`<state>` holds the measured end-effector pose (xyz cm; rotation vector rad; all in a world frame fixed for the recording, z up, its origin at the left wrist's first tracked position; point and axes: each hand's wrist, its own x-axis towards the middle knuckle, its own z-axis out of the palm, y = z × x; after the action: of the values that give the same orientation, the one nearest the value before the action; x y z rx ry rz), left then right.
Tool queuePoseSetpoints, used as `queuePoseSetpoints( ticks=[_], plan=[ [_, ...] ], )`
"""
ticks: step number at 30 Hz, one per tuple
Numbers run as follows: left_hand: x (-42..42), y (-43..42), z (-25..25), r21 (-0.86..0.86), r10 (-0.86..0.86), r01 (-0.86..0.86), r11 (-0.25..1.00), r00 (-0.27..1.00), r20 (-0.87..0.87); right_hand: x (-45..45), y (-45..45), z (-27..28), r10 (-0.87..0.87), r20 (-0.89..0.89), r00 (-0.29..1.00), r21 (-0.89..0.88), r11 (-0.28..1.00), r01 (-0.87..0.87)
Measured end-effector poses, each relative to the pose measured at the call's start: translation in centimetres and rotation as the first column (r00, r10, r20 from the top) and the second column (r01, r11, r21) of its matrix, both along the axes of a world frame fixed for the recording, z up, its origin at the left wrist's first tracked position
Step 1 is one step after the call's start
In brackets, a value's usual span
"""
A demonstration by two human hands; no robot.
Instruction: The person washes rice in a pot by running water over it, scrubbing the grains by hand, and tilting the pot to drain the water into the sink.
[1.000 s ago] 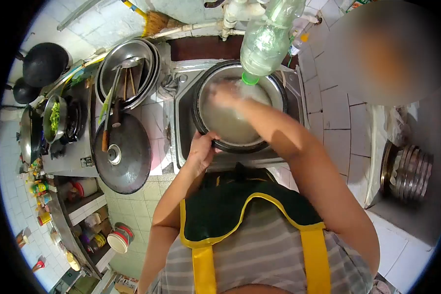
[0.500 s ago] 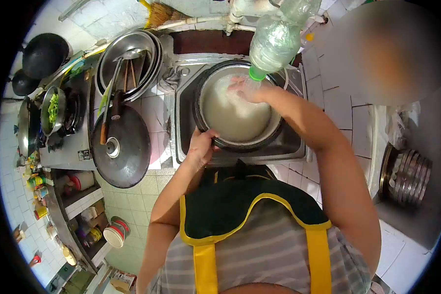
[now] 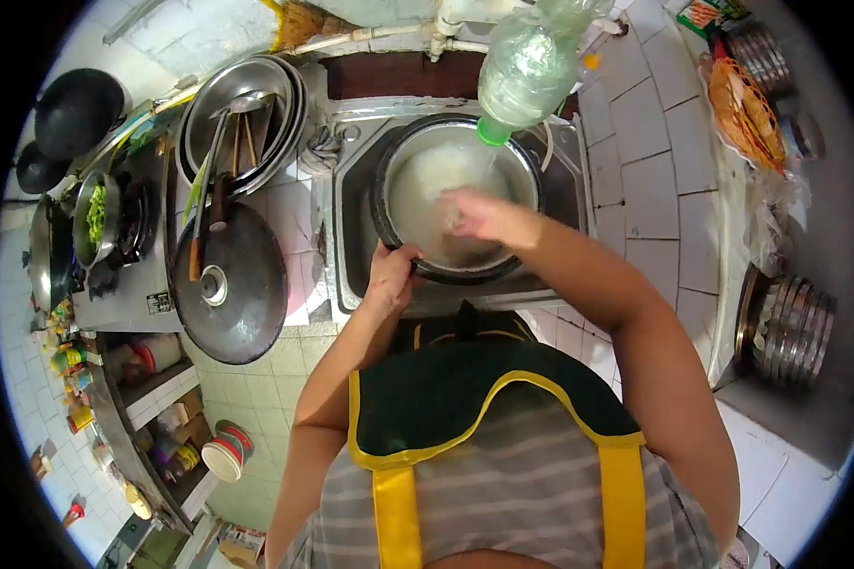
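Note:
A large round pot [image 3: 417,171] with a dark rim sits in the steel sink [image 3: 351,237], holding cloudy whitish water [image 3: 436,171]. At its near left edge my left hand [image 3: 391,273] is closed around the rim. My right hand [image 3: 474,216] reaches into the pot from the right, low at the water. Its fingers point down and look bent, but motion smears them, and whether they hold anything is hidden. Above the pot's far right side hangs an upside-down clear plastic bottle [image 3: 527,81] with a green neck, apart from both hands.
Left of the sink are stacked metal basins [image 3: 194,114] with a ladle, and a dark wok lid [image 3: 230,303]. A pan of greens [image 3: 95,213] sits on the stove. To the right are an orange basket [image 3: 745,114] and stacked metal plates [image 3: 792,332].
My right hand has moved from under the bottle toward the pot's near side, its fingers now more bent. A blurred round shape at the upper right is gone. My left hand keeps its grip.

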<state>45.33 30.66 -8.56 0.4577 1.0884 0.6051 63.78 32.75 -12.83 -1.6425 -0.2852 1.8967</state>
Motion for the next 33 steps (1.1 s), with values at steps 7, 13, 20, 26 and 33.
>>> queuePoseSetpoints(
  ticks=[7,13,20,26,33],
  plan=[
    [0.5,-0.5,1.4,-0.008,0.051,-0.05,0.999,0.998,0.042,5.4,7.4,-10.3,0.209,0.745,0.633,0.166,0.861,-0.48],
    [0.4,0.0,1.3,-0.066,-0.005,0.006,0.998,1.0,0.01,-2.8,2.7,2.9,0.361,0.919,-0.16,-0.179,0.019,-0.984],
    [-0.2,0.0,0.5,-0.008,0.01,-0.01,1.0,0.997,0.071,0.6,-2.3,2.9,0.269,0.879,-0.394,-0.394,-0.057,-0.917],
    [0.0,-0.1,0.8,0.01,0.014,-0.014,1.0,0.997,0.082,1.0,0.2,2.6,0.285,0.928,-0.241,-0.3,0.187,-0.935],
    [0.2,0.0,2.3,-0.037,0.04,-0.038,0.999,0.998,0.045,1.4,0.2,-0.7,0.196,0.973,-0.124,-0.149,0.116,-0.982]
  ],
)
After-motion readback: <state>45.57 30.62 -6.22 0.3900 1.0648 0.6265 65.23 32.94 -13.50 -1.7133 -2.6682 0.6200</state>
